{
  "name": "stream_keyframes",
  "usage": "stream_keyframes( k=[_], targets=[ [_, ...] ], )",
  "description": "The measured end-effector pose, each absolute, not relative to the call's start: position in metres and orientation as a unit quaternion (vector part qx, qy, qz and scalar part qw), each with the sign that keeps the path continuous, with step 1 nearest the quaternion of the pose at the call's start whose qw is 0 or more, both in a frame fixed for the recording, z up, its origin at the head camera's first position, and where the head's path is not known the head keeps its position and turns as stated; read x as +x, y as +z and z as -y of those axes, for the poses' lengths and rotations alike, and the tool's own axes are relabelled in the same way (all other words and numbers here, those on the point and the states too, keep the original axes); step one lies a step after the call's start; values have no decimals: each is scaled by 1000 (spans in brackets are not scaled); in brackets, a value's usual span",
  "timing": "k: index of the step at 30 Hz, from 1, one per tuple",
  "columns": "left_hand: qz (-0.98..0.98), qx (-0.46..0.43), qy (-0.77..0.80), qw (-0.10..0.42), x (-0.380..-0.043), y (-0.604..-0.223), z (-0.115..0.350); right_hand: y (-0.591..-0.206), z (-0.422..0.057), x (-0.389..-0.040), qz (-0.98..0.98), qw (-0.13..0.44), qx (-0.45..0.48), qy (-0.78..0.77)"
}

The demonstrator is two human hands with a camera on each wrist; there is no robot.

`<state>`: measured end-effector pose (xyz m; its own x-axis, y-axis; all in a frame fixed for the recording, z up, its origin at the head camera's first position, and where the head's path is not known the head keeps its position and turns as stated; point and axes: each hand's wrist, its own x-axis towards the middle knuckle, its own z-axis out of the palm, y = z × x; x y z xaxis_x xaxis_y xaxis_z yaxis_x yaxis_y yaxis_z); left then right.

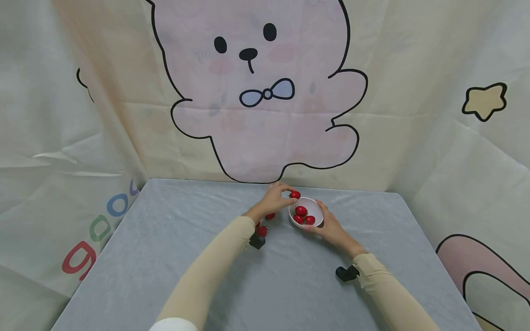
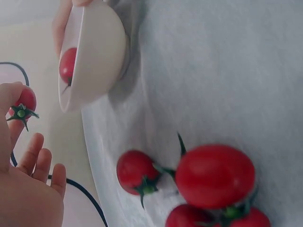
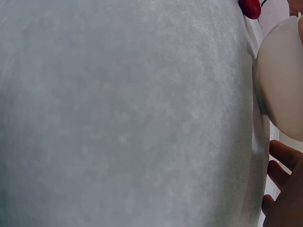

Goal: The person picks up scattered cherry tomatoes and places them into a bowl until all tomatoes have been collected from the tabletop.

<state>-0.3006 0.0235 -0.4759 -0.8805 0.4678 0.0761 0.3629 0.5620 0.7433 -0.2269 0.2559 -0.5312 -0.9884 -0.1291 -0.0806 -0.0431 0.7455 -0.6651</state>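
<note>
A white bowl (image 1: 292, 219) stands on the table with several cherry tomatoes (image 1: 301, 211) inside. My right hand (image 1: 334, 231) holds it from the right, thumb at the near rim and fingers along the far right side. At the bowl's far left rim, my left hand (image 1: 274, 200) pinches a red cherry tomato (image 2: 28, 100) between thumb and finger, its green stem end showing in the left wrist view. The other left fingers are spread. More cherry tomatoes (image 2: 215, 176) lie on the cloth beneath my left wrist, partly hidden in the head view.
A grey-blue cloth (image 1: 298, 289) covers the table. Behind its far edge hangs a curtain (image 1: 389, 151) printed with a pink bear. Black wrist cameras (image 1: 347, 274) are strapped under both forearms, close above the cloth.
</note>
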Motion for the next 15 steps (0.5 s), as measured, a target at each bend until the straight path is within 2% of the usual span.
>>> stream_keyframes(
  k=[15],
  targets=[
    [-898, 244, 359, 67, -291, -477, -61, -530, -257, -227, -929, 67, -50, -360]
  ],
)
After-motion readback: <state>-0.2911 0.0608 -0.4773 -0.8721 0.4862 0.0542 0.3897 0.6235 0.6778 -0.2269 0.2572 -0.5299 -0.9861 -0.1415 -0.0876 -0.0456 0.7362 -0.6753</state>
